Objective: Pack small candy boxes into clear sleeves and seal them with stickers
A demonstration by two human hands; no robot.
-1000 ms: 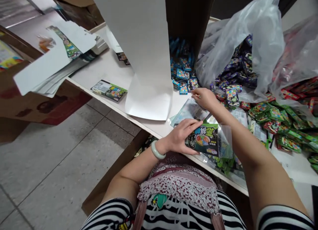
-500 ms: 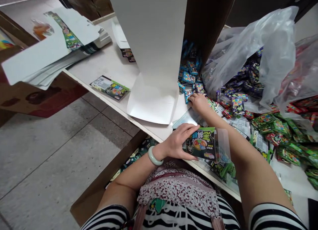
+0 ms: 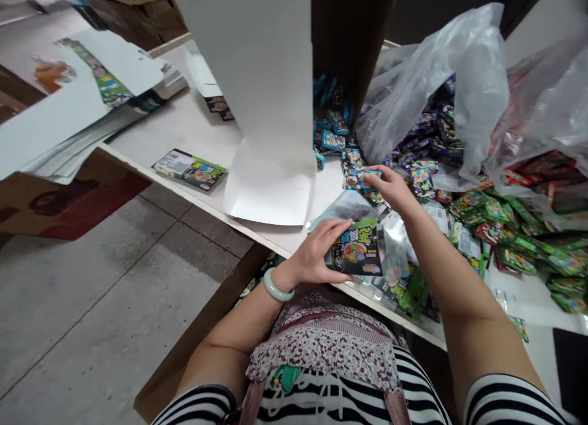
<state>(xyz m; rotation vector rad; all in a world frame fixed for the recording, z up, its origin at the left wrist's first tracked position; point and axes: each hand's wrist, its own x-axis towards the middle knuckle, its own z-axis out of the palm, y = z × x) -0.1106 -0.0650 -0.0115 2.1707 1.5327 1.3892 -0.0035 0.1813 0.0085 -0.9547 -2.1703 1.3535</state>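
Observation:
My left hand is closed around the edge of a black and green printed packet, held flat just above the table's front edge. Thumb and fingers lie on opposite sides of it. Further out, my right hand pinches a small blue candy packet between thumb and fingertips. Loose blue candy packets lie behind it, beside a purple heap in a clear plastic bag. Below my right forearm are clear bags and green-black packets, partly hidden.
A tall white card flap stands mid-table. Another printed packet lies to its left. Stacked white card sheets rest on a cardboard box at far left. Green candy packets are heaped at right, near a bag of red ones.
My right hand has lifted a blue candy packet from the table and drawn it rightward. My left hand still holds the printed packet. The whole view has shifted slightly.

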